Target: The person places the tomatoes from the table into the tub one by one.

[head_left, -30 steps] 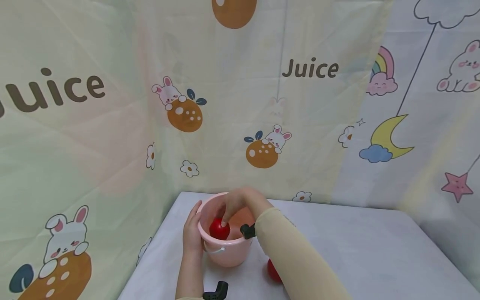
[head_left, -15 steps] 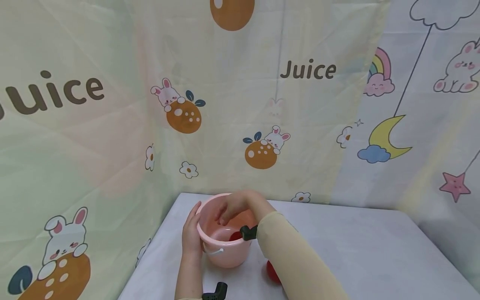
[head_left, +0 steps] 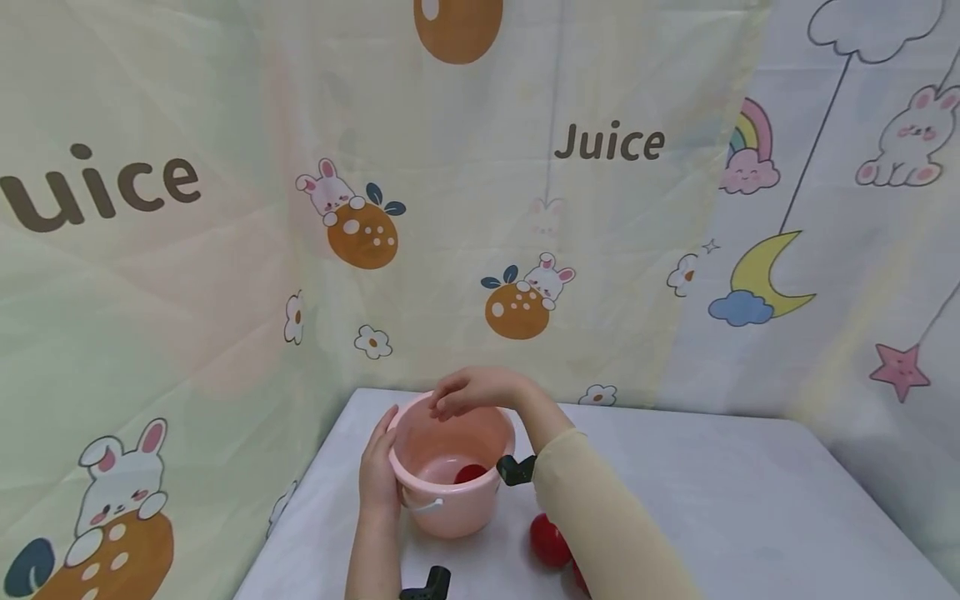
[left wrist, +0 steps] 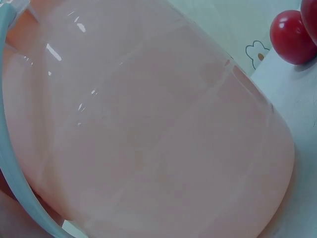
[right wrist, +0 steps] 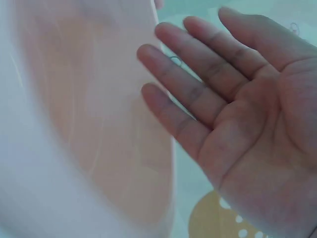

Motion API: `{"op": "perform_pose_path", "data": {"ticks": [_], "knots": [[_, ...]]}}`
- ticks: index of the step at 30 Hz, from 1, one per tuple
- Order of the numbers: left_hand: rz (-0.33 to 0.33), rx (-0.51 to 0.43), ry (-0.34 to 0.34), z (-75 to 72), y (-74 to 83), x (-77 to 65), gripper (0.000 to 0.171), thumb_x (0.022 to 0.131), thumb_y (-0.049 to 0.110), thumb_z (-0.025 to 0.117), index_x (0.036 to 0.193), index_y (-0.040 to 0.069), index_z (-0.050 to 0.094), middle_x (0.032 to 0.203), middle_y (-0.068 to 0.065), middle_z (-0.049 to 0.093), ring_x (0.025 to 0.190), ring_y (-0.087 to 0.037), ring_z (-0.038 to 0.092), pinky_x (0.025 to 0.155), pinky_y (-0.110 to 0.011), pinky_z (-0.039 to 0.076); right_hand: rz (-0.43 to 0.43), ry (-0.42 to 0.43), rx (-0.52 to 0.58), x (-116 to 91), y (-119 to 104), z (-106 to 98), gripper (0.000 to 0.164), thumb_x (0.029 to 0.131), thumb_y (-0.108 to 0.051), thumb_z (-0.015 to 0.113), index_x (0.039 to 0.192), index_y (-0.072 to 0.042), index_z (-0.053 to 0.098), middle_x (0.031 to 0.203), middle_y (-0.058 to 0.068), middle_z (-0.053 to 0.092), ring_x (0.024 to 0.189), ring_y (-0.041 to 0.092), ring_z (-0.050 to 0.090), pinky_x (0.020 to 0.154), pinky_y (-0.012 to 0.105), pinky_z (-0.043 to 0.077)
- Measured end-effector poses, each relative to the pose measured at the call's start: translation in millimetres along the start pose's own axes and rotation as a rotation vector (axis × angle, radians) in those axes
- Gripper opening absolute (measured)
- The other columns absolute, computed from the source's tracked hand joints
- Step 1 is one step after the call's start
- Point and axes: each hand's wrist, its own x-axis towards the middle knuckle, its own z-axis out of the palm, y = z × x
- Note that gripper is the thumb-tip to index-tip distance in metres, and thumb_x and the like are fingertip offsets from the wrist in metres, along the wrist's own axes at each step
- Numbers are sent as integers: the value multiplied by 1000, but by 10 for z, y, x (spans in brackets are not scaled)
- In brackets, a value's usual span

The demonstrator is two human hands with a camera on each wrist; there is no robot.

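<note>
A pink bucket (head_left: pixel 454 512) with a pale handle (left wrist: pixel 15 163) stands upright on the table. My left hand (head_left: pixel 380 471) rests against its left outer side, fingers straight along the wall below the rim; in the left wrist view only a sliver of it shows behind the handle. Over the bucket's far rim is my right hand (head_left: pixel 480 392), holding nothing; the right wrist view shows its palm (right wrist: pixel 252 134) with fingers extended. A glossy red ball, perhaps a tomato (head_left: pixel 470 473), lies inside the bucket, partly hidden by the near rim.
Right of the bucket, a red ball (head_left: pixel 550 540) lies on the white table (head_left: pixel 712 500), with another partly hidden by the right sleeve (head_left: pixel 607 517). Two red balls show at the edge of the left wrist view. Printed curtains (head_left: pixel 420 208) stand behind and beside the table.
My right hand has let go of the red ball inside the bucket and risen out above the far rim. The ball now lies at the bottom. My left hand stays at the bucket's side.
</note>
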Motion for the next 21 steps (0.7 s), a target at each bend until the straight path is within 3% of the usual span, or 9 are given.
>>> {"op": "perform_pose_path", "data": {"ticks": [4, 10, 21], "knots": [[6, 6, -3, -3, -12, -8, 43, 101, 51, 44, 143, 48, 43, 154, 17, 39, 145, -17, 35, 115, -51, 37, -22, 87, 5, -160, 64, -49, 20, 97, -33, 61, 113, -24, 70, 116, -2, 71, 112, 18, 65, 100, 44, 53], [11, 4, -3, -5, -9, 4, 39, 102, 48, 41, 141, 50, 45, 153, 19, 40, 145, -15, 35, 114, -49, 39, -27, 226, 43, -516, 182, -109, 25, 96, -37, 61, 119, -28, 67, 119, -6, 69, 115, 16, 62, 102, 45, 51], [15, 10, -4, -1, 1, -3, 39, 103, 48, 38, 142, 50, 43, 153, 19, 40, 144, -15, 37, 113, -49, 40, -14, 404, 132, -1393, 594, -48, 41, 96, -33, 63, 135, -21, 58, 133, 1, 62, 126, 23, 58, 105, 50, 48]]}}
